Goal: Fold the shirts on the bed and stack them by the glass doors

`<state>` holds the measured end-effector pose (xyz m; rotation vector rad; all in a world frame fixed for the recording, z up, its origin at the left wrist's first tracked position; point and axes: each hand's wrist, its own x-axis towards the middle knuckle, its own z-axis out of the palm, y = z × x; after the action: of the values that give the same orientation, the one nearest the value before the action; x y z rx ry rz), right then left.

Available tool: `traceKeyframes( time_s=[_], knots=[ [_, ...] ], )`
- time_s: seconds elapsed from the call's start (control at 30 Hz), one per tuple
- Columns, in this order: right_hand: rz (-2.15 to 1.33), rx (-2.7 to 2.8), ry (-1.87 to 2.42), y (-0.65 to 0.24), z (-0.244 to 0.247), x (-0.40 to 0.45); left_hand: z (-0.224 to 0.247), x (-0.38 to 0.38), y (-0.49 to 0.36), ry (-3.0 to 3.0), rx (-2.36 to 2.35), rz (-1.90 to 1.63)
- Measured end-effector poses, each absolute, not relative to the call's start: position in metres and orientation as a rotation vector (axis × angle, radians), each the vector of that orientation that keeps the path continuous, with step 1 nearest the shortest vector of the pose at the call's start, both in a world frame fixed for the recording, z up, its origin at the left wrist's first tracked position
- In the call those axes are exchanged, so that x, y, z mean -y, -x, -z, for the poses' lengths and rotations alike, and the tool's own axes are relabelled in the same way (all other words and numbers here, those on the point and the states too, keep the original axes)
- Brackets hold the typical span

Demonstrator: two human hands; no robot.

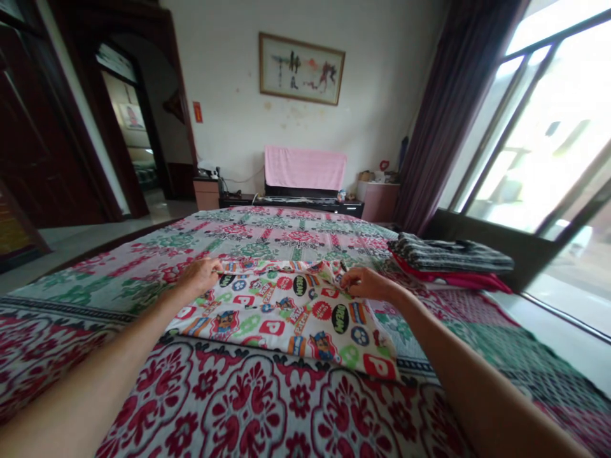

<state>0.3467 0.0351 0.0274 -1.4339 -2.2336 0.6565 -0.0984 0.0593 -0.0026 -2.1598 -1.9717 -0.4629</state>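
Note:
A white garment (281, 308) with colourful cartoon prints lies spread on the patterned bedspread (248, 407). Its far edge runs between both hands. My left hand (203, 277) is closed on the garment's far left corner, the fingertips pinching the cloth. At the far right corner, my right hand (365, 283) pinches the cloth between thumb and fingers. The near part of the garment rests flat, with its right side slanting towards me.
Folded dark patterned clothes (449, 253) lie on a red cloth (429, 278) at the right edge of the bed. Beyond the bed stands a low black cabinet (305, 205) under a pink cloth (305, 167). A window (548, 133) is at the right.

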Motion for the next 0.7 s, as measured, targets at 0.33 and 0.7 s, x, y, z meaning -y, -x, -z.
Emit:
traceKeyframes(
  time_s=[0.33,0.7],
  knots=[
    [-0.101,2.446,1.343,-0.300,-0.033,-0.018,0.013,-0.058,0.104,2.194,1.922,0.527],
    [0.088,2.306,1.303,-0.297,-0.039,-0.027,0.010,-0.061,0.105,2.176,1.929,0.708]
  ],
)
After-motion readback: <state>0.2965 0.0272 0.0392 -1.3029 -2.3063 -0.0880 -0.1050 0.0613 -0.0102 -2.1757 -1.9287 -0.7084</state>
